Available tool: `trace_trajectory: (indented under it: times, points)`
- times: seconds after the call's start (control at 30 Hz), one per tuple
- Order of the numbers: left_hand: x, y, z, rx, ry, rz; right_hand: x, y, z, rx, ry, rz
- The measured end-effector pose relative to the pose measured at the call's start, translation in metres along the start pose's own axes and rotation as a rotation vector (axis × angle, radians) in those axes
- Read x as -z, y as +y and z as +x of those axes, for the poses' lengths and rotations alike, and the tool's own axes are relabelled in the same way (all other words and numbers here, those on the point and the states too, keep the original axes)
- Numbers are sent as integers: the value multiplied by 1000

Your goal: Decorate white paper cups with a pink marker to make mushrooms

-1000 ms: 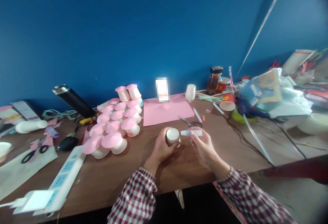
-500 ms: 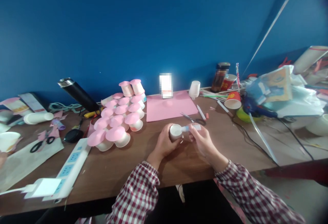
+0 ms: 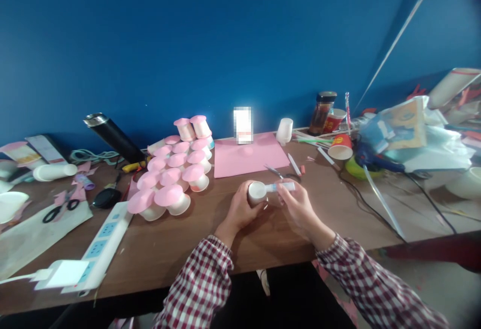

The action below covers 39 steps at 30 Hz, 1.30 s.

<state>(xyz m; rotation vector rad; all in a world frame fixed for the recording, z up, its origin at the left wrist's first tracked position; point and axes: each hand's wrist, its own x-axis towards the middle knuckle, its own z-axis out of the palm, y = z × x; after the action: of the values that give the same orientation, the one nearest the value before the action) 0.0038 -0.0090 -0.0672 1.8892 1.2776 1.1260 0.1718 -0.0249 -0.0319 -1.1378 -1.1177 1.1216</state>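
My left hand (image 3: 242,204) is wrapped round a small white paper cup (image 3: 257,193), whose open end faces up towards me. Between the thumb and fingers of my right hand (image 3: 296,202) is a slim white and pale blue tube (image 3: 282,187), pointing left at the cup's rim. Whether its tip touches the cup I cannot tell. Just beyond my hands lie scissors (image 3: 276,171), a white pen-like stick (image 3: 294,164) and a sheet of pink paper (image 3: 233,161).
Several white cups with pink disc tops (image 3: 171,194) stand to the left. A power strip (image 3: 99,249) and a black flask (image 3: 114,138) lie farther left. On the right are a red cup (image 3: 341,147), a blue glue gun (image 3: 370,157) and plastic bags (image 3: 432,141).
The tube in my right hand has shifted very slightly, its tip now at the rim's right side. Fingers at the far left edge have gone from view.
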Motion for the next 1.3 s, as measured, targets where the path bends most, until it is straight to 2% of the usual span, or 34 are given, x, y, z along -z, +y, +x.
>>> trace_trajectory:
  times: [0.2, 0.7, 0.97, 1.07, 1.2, 1.3]
  points:
    - [0, 0, 0, -11, 1, 6, 4, 1, 0, 38, -7, -109]
    - [0, 3, 0, -19, 11, 15, 5, 5, -3, 32, 6, -134]
    - [-1, 0, 0, -23, 18, 16, 7, 5, -7, 118, 15, -264]
    - [0, 0, 0, -27, 15, 21, 8, 8, -7, 97, 23, -204]
    - [-1, 0, 0, -12, 11, 38, 9, 9, -3, 61, 126, 24]
    - [-1, -1, 0, -10, 15, 35, 9, 6, -1, 31, 91, 36]
